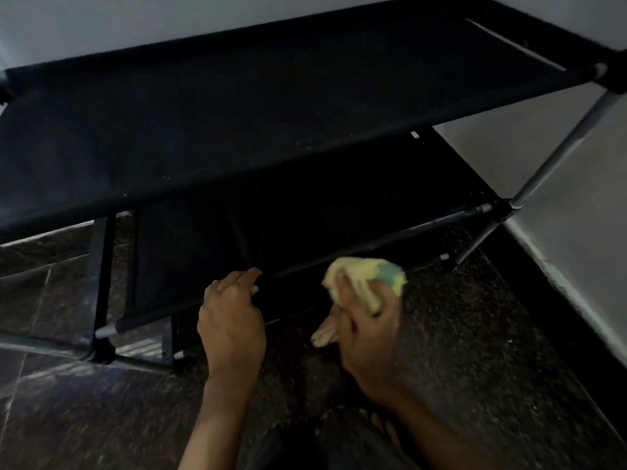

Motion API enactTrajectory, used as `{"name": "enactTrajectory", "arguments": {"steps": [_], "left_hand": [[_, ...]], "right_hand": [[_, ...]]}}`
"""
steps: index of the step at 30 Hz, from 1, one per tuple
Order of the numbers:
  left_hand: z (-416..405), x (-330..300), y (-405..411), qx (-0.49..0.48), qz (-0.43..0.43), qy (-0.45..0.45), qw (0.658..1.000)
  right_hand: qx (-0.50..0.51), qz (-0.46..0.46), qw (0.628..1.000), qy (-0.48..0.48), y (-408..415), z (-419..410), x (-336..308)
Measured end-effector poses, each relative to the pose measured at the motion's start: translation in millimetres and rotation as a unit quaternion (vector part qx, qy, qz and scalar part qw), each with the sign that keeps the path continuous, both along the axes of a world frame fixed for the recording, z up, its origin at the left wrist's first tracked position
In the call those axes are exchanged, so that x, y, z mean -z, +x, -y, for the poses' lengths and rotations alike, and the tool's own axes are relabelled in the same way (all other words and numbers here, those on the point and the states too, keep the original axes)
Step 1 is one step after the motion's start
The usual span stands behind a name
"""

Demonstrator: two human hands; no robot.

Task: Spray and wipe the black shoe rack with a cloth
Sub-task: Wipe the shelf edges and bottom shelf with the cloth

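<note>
The black shoe rack (258, 106) fills the upper half of the view, with fabric shelves on grey metal tubes. My left hand (234, 320) grips the front bar of the second shelf (339, 212), fingers curled over its edge. My right hand (366, 330) holds a bunched yellow cloth (363, 279) with a blue-green patch, pressed near the same front bar to the right of my left hand. A tail of the cloth hangs below my fingers. No spray bottle is in view.
The rack stands on a dark speckled stone floor (475, 334), in a corner of white walls (559, 184). A grey upright tube (556, 150) is at the rack's right end. My bare foot (383, 432) shows at the bottom.
</note>
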State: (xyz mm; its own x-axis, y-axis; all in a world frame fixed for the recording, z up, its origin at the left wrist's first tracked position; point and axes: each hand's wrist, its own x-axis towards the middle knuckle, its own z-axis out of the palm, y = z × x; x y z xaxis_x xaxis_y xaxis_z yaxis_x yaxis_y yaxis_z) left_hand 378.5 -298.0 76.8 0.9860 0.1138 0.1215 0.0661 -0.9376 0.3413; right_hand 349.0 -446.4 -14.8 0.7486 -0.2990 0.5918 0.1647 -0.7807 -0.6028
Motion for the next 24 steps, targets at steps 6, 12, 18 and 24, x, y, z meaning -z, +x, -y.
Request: {"name": "enactTrajectory", "arguments": {"steps": [6,12,18,24], "left_hand": [[-3,-1,1,0.006,-0.015,0.003,1.000],[0,1,1,0.002,-0.018,-0.019,1.000],[1,1,0,0.001,-0.017,-0.024,1.000],[-1,6,2,-0.001,-0.016,-0.043,0.999]], "right_hand": [[-0.057,-0.012,0.998,-0.028,15,-14,-15],[0.054,-0.081,0.992,0.078,26,36,-33],[-0.121,-0.107,0.984,-0.071,7,-31,-42],[-0.063,-0.089,0.994,-0.005,18,7,-18]]}}
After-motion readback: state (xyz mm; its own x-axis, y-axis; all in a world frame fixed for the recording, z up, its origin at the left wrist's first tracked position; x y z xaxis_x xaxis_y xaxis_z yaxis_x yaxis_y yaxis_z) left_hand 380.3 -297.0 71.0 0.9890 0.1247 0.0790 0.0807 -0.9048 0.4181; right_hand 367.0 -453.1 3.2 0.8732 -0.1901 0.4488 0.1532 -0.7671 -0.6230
